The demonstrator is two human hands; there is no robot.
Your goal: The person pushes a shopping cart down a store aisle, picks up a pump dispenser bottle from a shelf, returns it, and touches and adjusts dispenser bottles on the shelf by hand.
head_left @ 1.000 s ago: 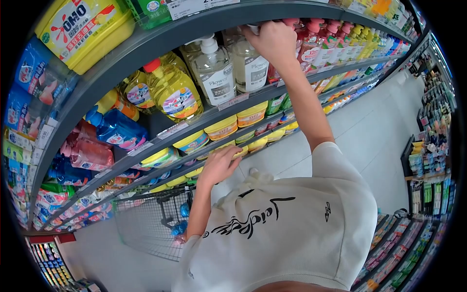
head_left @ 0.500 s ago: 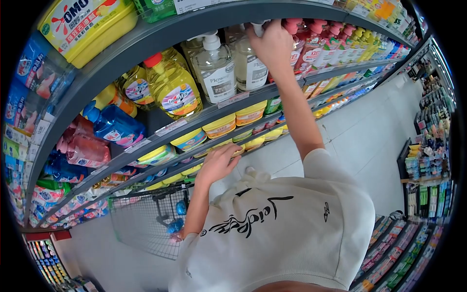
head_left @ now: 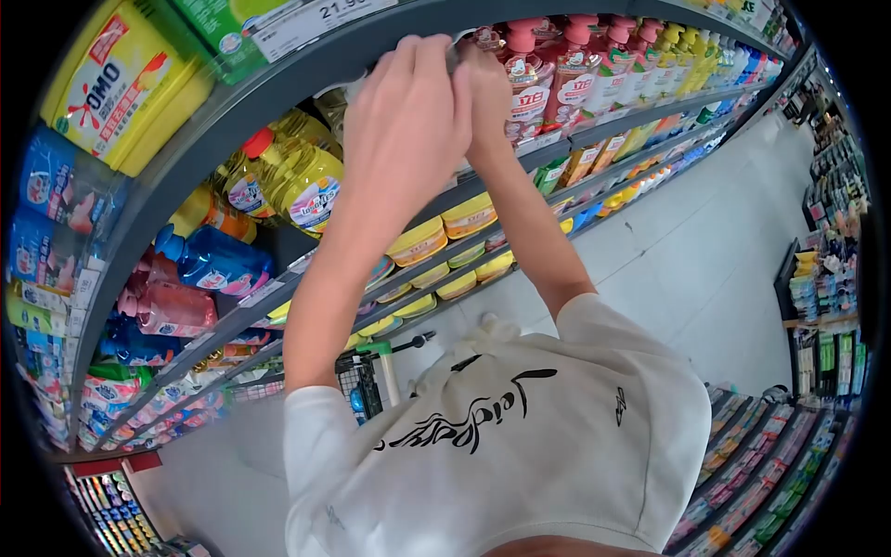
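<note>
Both of my hands are raised together at the shelf of pump bottles. My left hand point(head_left: 404, 130) shows its back, with the fingers close together and reaching under the upper shelf edge; it hides the clear bottles behind it. Against its right side, my right hand point(head_left: 484, 97) is closed, its fingertips hidden. What either hand holds, if anything, is out of sight. Just right of my right hand stand pink-capped red bottles point(head_left: 526, 97). Yellow bottles, one with a red cap point(head_left: 306, 190), stand left of my left hand.
Yellow tubs point(head_left: 418, 243) fill the shelf below. Blue bottles point(head_left: 218, 260) lie at the left, and a yellow OMO box point(head_left: 121, 93) sits on the upper shelf. A shopping cart point(head_left: 362, 385) stands beneath my left arm. More shelving point(head_left: 761, 464) lines the lower right.
My left hand has risen from the lower shelves to the clear bottles. My right hand has moved left, beside it. The cart's green and black handle now shows below my left arm.
</note>
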